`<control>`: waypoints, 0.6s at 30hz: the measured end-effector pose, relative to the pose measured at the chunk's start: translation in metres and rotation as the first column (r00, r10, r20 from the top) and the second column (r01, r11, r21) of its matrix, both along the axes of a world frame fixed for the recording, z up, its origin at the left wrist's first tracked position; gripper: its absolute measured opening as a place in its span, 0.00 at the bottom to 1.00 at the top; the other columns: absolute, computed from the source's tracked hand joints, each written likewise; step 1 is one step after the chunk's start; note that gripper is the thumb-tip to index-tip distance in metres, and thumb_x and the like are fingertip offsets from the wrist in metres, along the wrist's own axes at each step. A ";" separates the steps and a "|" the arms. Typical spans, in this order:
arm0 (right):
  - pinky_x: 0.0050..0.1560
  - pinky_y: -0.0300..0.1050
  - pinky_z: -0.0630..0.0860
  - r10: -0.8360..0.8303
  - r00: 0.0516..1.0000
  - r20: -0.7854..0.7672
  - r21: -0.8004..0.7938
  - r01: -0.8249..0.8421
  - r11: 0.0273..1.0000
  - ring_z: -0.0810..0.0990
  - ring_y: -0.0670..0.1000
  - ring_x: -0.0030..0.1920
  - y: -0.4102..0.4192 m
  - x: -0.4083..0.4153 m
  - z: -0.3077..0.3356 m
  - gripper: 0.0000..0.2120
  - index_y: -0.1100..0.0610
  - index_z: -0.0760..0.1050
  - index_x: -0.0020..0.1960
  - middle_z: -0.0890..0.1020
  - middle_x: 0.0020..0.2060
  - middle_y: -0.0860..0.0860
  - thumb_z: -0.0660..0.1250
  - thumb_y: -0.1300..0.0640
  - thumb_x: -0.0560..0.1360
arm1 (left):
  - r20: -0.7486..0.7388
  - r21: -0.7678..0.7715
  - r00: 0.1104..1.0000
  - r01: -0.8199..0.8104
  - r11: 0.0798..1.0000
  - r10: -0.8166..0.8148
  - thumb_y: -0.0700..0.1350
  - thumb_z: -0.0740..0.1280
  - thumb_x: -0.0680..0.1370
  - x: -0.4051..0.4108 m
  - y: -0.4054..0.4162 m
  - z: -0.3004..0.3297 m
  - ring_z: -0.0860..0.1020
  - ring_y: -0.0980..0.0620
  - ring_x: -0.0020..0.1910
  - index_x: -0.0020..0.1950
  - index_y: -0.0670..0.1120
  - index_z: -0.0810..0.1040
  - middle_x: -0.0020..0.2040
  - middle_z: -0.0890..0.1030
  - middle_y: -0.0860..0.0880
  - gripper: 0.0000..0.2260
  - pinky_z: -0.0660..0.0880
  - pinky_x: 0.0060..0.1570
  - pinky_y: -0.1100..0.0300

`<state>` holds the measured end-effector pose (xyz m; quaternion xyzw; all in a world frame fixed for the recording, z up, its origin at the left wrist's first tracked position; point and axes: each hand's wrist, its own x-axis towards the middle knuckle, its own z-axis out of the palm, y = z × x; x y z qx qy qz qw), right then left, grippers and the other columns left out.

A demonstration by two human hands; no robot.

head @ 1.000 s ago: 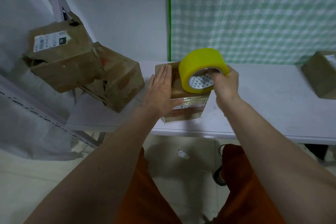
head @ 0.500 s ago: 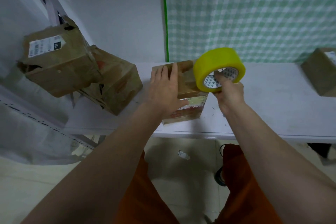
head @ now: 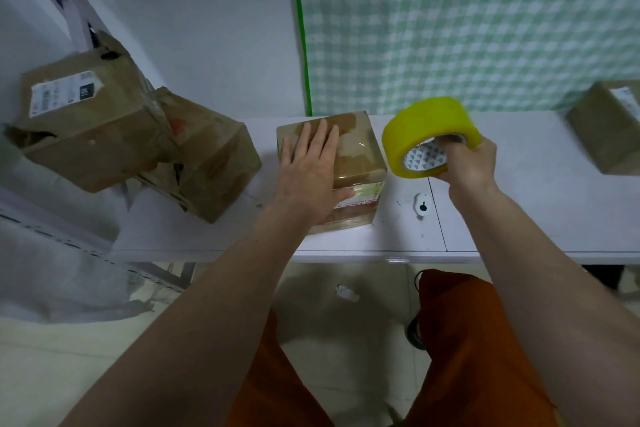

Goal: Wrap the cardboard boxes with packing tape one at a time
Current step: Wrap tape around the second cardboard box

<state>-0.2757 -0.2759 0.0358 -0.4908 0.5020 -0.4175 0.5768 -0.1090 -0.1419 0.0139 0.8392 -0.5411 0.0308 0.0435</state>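
Table [head: 519, 218] white, against wall.
Box [head: 360, 146] near front edge, middle of table — small, stiff cardboard, top glossy with tape, likely light and prone to slide; best held flat from above.
Left hand [head: 308, 170] pressed flat on box top, fingers straight.
Tape roll [head: 429, 135] just right of box, lifted — rigid ring, slick outside; right hand [head: 467, 163] grips it through core, fingers hooked inside.

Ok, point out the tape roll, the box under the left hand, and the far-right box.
tape roll [head: 427, 118], head view, yellow outer band
box [head: 360, 152], head view, bare top face
far-right box [head: 602, 135], head view, left side face
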 end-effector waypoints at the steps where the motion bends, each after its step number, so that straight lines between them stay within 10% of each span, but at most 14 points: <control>1: 0.36 0.50 0.80 0.003 1.000 0.010 0.030 -0.004 1.000 0.80 0.55 0.42 -0.001 0.000 -0.006 0.06 0.59 0.76 0.49 0.80 0.39 0.54 0.65 0.67 0.75 | 0.002 0.000 1.000 0.002 1.000 -0.002 0.67 0.65 0.72 0.001 0.000 0.000 0.44 0.47 0.79 0.79 0.48 0.43 0.80 0.45 0.49 0.47 0.43 0.75 0.44; 13: 0.36 0.49 0.81 -0.096 0.914 0.394 0.520 -0.136 0.844 0.81 0.54 0.45 0.014 0.017 -0.055 0.08 0.60 0.72 0.52 0.80 0.48 0.57 0.68 0.64 0.75 | -0.059 -0.001 0.993 -0.105 0.994 0.105 0.75 0.65 0.65 0.002 0.006 -0.003 0.38 0.40 0.77 0.79 0.54 0.43 0.79 0.38 0.44 0.53 0.41 0.73 0.37; 18: 0.49 0.46 0.77 0.096 0.908 0.407 0.513 -0.314 0.799 0.81 0.53 0.47 0.031 0.027 -0.061 0.07 0.54 0.72 0.54 0.82 0.48 0.55 0.66 0.55 0.77 | -0.142 0.003 0.971 -0.192 0.981 0.190 0.74 0.67 0.62 0.002 0.010 -0.001 0.38 0.40 0.77 0.78 0.60 0.42 0.79 0.40 0.51 0.53 0.55 0.69 0.30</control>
